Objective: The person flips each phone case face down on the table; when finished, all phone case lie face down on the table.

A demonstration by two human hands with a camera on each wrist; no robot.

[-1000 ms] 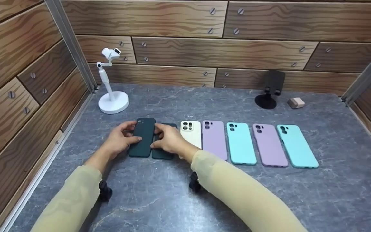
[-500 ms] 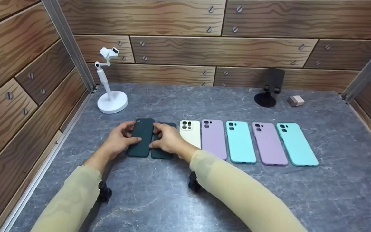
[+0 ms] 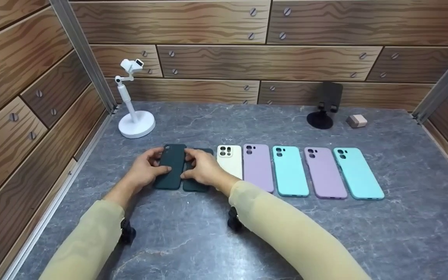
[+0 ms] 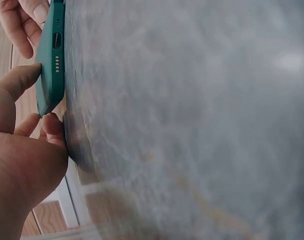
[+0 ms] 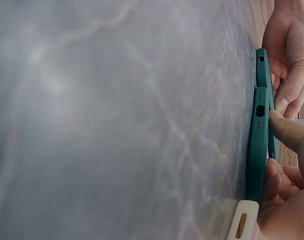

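Observation:
In the head view a dark green phone case lies at the left end of a row of phone cases. My left hand grips it from the left, thumb on its back and fingers at its left edge. My right hand holds its right edge between thumb and index finger, arching over a second dark green case. That second case lies flat beside the first and is partly hidden by the hand. The left wrist view shows the port end of the first case close to the tabletop.
Rightward follow a cream case, a purple case, a turquoise case, another purple case and another turquoise case. Behind stand a white stand, a black stand and a small beige block.
The far end of the leftmost dark green case has come down slightly between my hands. Both hands keep nearly the same place, and the other cases lie as before.

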